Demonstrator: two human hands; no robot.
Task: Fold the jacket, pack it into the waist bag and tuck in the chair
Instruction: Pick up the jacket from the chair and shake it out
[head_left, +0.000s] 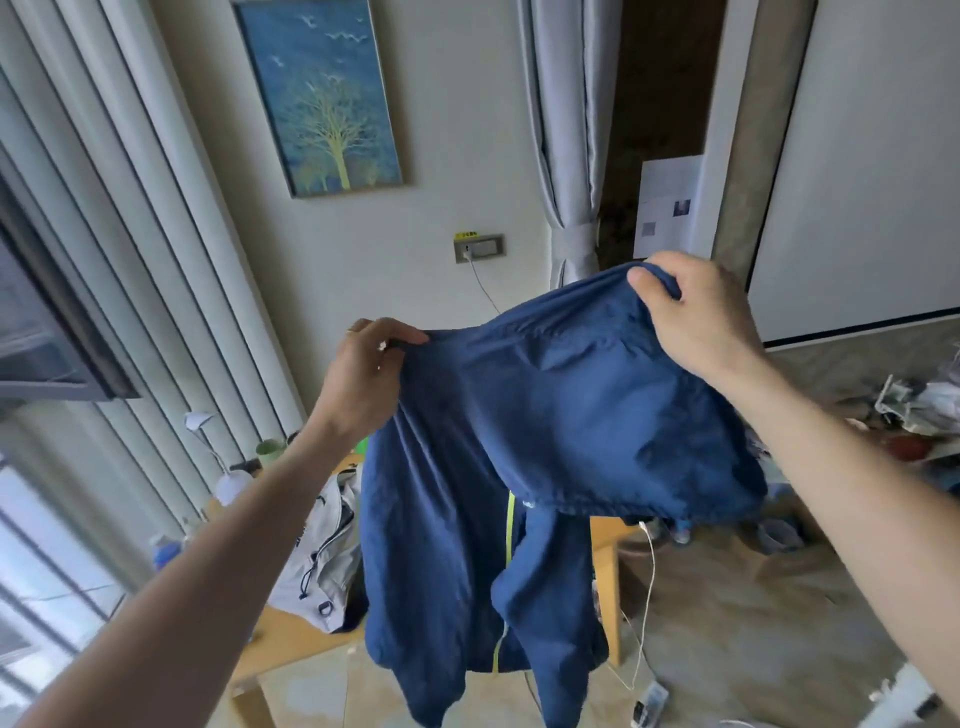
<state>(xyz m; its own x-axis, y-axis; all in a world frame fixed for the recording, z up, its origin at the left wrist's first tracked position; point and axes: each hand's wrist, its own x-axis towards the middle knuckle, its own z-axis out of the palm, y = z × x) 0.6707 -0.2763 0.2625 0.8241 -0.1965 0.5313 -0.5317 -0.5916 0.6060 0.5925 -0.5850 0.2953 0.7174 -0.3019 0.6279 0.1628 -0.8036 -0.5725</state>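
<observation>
A dark blue jacket (519, 441) with a yellow-green zip hangs in the air in front of me, spread between both hands. My left hand (363, 374) pinches its upper edge at the left. My right hand (701, 317) grips the upper edge higher up at the right. The sleeves and lower body dangle down over a wooden table (291, 644). A light grey bag (327, 566) with dark zips lies on the table behind the jacket, partly hidden. No chair shows in this view.
A small white lamp (228, 478), a green cup (270, 452) and a blue bottle (166, 551) stand at the table's far left. A white cable (644, 608) runs to a power strip (649, 701) on the floor. Clutter lies at the right.
</observation>
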